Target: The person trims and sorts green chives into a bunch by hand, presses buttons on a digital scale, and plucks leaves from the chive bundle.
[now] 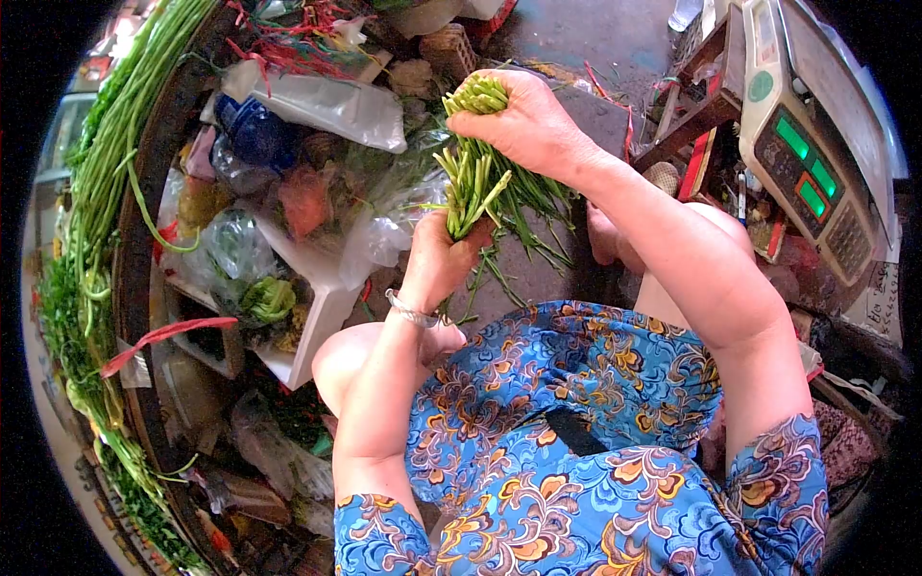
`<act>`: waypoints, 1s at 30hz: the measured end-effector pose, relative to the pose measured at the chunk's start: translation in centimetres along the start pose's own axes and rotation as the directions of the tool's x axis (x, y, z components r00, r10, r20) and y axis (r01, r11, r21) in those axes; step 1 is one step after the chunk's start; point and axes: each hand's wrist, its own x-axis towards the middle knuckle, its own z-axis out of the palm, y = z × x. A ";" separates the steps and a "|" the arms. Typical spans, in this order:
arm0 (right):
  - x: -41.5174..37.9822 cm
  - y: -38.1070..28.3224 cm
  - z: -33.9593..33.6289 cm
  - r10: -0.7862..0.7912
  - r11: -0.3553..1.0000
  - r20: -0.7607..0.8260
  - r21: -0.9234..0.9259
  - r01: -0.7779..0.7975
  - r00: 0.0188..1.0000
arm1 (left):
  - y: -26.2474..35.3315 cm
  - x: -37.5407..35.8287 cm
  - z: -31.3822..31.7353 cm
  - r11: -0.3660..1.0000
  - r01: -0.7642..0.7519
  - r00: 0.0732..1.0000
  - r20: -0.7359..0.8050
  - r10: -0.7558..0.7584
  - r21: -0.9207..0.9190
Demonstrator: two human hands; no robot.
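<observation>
My right hand [519, 120] is wrapped round a bunch of thin green stems [477, 96], its cut ends pointing left and its leafy part trailing down to the right. Just below, my left hand [449, 252], with a silver bracelet at the wrist, grips a second bundle of green stems [468, 192] whose cut ends fan upward. The two bundles are close together, and loose greens [523, 216] hang between and under the hands. The fingertips of the left hand are partly hidden.
Long green vegetables [120, 144] lie along a curved ledge at left. Plastic bags [230, 250], a white foam box [322, 312] and a red strip [168, 341] are nearby. A scale with green digits [807, 163] stands at right; red and green ties [298, 38] lie at top.
</observation>
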 end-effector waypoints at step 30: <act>0.8 -1.6 -1.5 0.283 0.874 0.050 0.397 -0.279 0.958 | 1.1 -0.4 -1.0 0.983 -0.053 0.997 -0.064 0.043 -0.177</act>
